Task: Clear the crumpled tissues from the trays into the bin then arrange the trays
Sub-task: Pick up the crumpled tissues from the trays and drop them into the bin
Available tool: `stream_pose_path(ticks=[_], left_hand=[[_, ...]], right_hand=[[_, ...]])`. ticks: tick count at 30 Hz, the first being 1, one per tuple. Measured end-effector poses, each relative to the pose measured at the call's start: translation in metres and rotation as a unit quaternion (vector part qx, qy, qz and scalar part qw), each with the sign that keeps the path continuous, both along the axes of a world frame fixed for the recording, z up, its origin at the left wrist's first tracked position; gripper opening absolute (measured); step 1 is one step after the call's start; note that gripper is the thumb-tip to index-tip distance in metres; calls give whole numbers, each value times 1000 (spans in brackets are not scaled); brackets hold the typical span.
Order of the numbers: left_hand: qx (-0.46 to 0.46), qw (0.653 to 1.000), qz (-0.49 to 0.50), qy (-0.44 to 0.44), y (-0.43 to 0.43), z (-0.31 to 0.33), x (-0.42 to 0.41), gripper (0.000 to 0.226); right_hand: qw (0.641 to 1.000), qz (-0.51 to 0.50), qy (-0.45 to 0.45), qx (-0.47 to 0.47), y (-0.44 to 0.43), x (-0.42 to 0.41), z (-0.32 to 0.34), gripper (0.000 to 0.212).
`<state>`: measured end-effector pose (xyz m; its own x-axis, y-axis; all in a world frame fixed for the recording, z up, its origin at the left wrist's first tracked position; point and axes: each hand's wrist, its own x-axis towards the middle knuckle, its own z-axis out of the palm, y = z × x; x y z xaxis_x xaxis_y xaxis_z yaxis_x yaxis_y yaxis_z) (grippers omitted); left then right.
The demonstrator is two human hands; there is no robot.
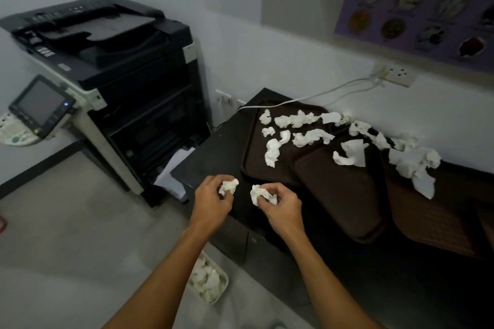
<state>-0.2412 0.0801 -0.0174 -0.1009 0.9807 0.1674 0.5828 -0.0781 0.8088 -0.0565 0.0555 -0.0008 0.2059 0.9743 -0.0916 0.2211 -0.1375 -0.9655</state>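
A printer stands well to the left of both hands, apart from the job. The bin sits on the floor below the left hand and back toward the body, partly hidden under that forearm, with white tissue inside it. The left hand is curled round one tissue, pinching it between thumb and fingertips over the near left corner of the counter. Just to its right, near but apart, the right hand grips a second tissue the same way, fingers bent round it. With both hands full, the coming move looks to me like a drop. The bin lies down, left and bodyward of both hands, and the left hand is the nearer one. The right hand would have to cross leftward past the counter edge to get over the opening. The bin's long axis seems to run along the counter's front, though the forearm hides much of it. Ahead and right of the right hand lie three brown trays: the left tray, the middle tray, which appears to overlap it at a tilt, and the right tray farther off. Loose tissues are strewn over them in a band toward the wall, none touching either hand. Most of the clearing remains, and arranging the trays is not begun.
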Motion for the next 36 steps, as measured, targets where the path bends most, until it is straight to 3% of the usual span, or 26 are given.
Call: stream_pose_path(ticks=[9,19,28,36], left_hand=[[-25,998,63,-12,-56,-40,-105,25],[-114,982,139,-55,-81,-107,-154,26],[-192,947,233,-107,-82,-236,-171,21],[-239,928,261,-114,-81,-368,-185,21]], right_hand=[[997,71,6,-42,-29,-105,-32,16],[986,128,-28,-101,-30,-164,-105,17],[965,177,-83,-174,-16,-179,-253,15],[947,227,-164,-159,6,-190,-388,18]])
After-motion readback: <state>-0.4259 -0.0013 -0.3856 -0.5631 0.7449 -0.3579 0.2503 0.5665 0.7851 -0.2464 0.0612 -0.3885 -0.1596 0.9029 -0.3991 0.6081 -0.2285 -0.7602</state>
